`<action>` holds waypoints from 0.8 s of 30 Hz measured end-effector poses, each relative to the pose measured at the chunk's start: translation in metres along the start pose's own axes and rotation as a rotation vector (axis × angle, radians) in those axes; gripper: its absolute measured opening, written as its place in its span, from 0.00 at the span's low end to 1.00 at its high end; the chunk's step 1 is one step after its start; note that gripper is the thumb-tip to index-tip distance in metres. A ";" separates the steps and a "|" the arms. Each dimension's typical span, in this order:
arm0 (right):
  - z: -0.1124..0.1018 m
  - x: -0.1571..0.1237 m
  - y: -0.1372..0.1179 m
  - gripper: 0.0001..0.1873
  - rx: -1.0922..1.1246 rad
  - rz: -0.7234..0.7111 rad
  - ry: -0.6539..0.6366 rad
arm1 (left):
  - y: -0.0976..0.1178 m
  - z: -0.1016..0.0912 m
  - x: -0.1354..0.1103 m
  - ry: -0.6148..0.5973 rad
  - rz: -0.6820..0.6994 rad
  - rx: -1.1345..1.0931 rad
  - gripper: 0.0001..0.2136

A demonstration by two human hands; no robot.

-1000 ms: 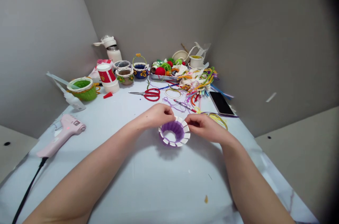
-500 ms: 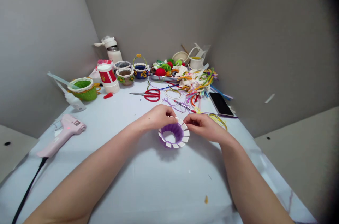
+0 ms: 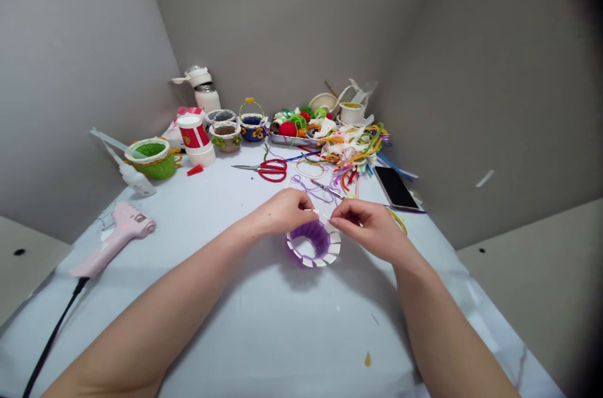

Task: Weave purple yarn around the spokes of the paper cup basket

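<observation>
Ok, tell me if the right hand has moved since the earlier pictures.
Yes, slightly: up the picture, toward the pen. The right hand now overlaps the pen's near end, which showed clear before.

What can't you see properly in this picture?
In the head view:
- Whether the right hand pinches a thread: too small, partly covered by its fingers.
- The far outside of the purple-and-white cup: hidden by its rim and the left hand.
- The end of the black cord: cut off by the bottom edge.
- Print on the red-labelled bottle: too small.
</observation>
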State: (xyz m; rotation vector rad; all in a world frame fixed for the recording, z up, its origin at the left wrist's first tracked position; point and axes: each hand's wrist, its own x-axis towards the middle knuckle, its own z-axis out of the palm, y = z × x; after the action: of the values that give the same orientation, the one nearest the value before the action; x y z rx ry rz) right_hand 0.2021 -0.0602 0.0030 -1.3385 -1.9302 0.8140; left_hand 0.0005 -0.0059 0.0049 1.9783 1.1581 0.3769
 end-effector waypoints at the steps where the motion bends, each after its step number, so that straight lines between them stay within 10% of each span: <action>1: 0.000 -0.001 -0.003 0.08 -0.028 -0.034 0.006 | 0.000 0.000 0.000 0.001 0.003 0.000 0.11; 20: -0.012 0.006 0.014 0.10 -0.015 -0.001 -0.314 | 0.001 -0.013 -0.006 -0.044 -0.038 -0.007 0.09; 24: -0.012 0.004 0.016 0.11 0.035 -0.021 -0.165 | 0.001 -0.013 -0.006 -0.048 -0.029 0.015 0.09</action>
State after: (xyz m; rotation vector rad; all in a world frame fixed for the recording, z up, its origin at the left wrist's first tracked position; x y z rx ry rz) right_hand 0.2194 -0.0504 -0.0011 -1.2624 -2.0424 0.9698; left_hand -0.0105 -0.0048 0.0148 1.9710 1.1606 0.3049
